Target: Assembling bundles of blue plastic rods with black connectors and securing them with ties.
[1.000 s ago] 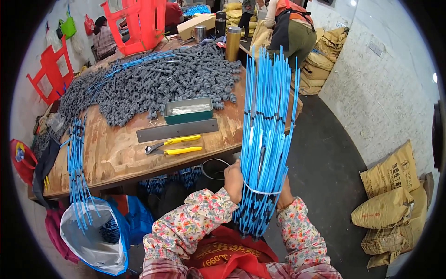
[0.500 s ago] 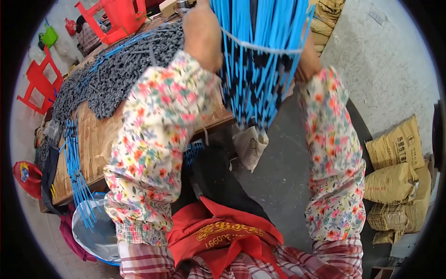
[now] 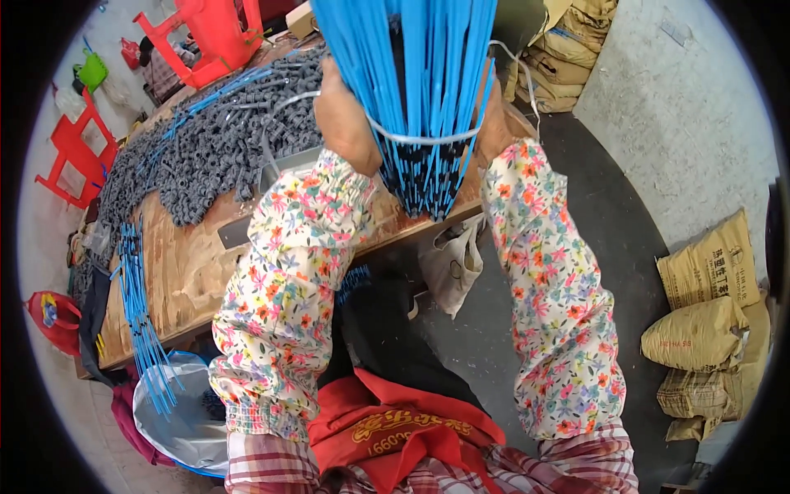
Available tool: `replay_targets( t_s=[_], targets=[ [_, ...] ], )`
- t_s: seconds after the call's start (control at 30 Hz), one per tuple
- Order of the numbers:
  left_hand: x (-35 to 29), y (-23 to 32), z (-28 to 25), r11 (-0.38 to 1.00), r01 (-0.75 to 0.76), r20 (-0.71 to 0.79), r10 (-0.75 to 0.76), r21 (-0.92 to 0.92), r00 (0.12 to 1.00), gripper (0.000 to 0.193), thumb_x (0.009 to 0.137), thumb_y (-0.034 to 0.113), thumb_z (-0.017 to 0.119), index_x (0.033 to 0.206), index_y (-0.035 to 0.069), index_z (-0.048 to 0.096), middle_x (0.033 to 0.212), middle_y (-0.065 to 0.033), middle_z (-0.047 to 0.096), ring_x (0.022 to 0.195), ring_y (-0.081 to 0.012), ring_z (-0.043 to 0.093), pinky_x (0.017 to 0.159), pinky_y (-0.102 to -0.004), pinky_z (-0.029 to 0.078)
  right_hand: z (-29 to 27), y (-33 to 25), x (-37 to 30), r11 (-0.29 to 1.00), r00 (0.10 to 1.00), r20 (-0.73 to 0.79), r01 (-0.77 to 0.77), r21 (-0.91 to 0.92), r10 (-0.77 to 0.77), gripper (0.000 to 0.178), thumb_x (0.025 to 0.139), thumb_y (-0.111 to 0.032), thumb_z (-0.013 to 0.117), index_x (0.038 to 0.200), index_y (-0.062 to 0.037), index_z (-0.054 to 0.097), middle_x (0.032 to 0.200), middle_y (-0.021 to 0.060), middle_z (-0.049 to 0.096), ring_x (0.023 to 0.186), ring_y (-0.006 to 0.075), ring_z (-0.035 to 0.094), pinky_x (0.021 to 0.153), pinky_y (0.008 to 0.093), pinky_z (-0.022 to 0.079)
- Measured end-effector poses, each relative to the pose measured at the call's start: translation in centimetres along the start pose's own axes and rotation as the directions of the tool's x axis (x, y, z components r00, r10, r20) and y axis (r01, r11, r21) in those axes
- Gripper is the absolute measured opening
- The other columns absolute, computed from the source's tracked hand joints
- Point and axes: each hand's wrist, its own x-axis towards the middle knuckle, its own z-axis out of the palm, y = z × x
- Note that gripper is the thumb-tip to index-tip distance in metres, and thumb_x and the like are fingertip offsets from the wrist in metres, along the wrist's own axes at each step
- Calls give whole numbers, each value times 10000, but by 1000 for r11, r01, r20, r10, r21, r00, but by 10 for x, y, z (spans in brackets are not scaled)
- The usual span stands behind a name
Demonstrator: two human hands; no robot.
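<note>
A thick bundle of thin blue rods point(image 3: 415, 74) with black sections near the lower ends hangs upright over the near edge of the wooden table point(image 3: 185, 284). A whitish strap point(image 3: 424, 140) runs round its lower part, with a loose end sticking out at the right. My left hand point(image 3: 346, 123) grips the bundle's left side, its fingers partly behind the rods. At the right side my right hand point(image 3: 492, 123) is closed against the rods, mostly hidden by them. The top of the bundle is cut off by the picture's edge.
Short grey ribbed pieces point(image 3: 222, 132) are heaped across the table. More blue rods point(image 3: 140, 288) overhang its left edge above a lined bin point(image 3: 169, 407). Red stools point(image 3: 210, 41) stand behind. A pale cloth bag point(image 3: 453, 263) hangs at the table edge; brown sacks point(image 3: 708, 267) lie at right.
Both hands and the bundle have moved left and somewhat toward the table. My right forearm has drawn inward. The strap's loose end now shows at the right.
</note>
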Motion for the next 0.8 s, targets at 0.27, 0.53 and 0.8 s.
replay_targets(
  t_s=[0.27, 0.53, 0.8],
  targets=[
    [-85, 27, -61, 838, -506, 427, 389, 205, 817, 428, 979, 345, 388, 1197, 3, 526, 1191, -114, 570, 976, -213, 607, 858, -365, 490, 28, -170, 4, 924, 959, 53, -252, -288, 278, 275, 884, -220, 498, 1026, 5, 566, 830, 200, 598, 721, 376, 533, 646, 459, 427],
    [-241, 27, -177, 650, 603, 684, -173, -461, 709, 429, 977, 461, 344, 1012, 125, 607, 809, -101, 596, 696, -148, 547, 569, -307, 458, 80, -321, -174, 939, 866, 493, 235, -251, -85, 455, 792, -310, 592, 1129, -5, 559, 1001, 133, 581, 905, 265, 562, 773, 399, 435],
    [-365, 48, -243, 859, 494, 411, -406, -133, 816, 362, 962, 399, 434, 952, 59, 558, 881, -87, 524, 697, -171, 466, 613, -318, 415, 88, -359, -242, 998, 797, 602, -16, -53, 45, 410, 777, -323, 604, 1055, -21, 593, 981, 110, 582, 831, 257, 557, 730, 382, 428]
  ],
)
